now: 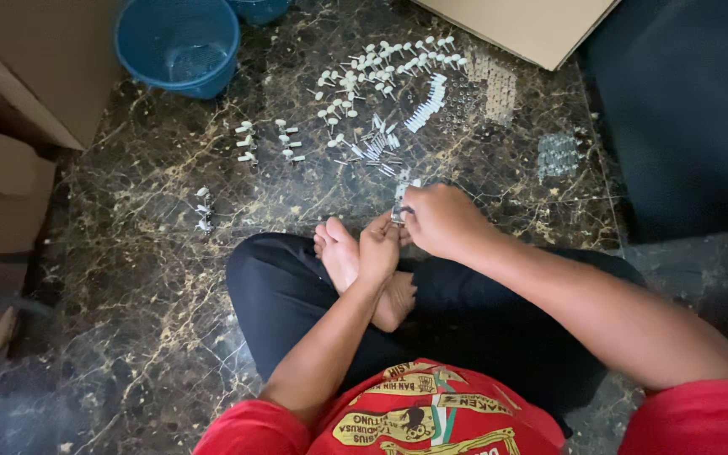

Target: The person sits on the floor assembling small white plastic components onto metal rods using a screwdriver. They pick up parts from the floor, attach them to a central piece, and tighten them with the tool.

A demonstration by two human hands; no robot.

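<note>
Metal clip (399,202) sits pinched between left hand (378,248) and right hand (441,221) fingers.

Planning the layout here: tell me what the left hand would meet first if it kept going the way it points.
Likely the small metal part pinched between the left hand and right hand; beyond it, the loose white pieces on the floor, though depth is unclear.

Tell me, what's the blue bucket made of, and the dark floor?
The blue bucket looks like plastic: even colour, smooth, slightly glossy wall, thin rim. The floor looks like polished stone, probably marble: dark with golden veins and a shine. It could be tile printed to look so.
</note>
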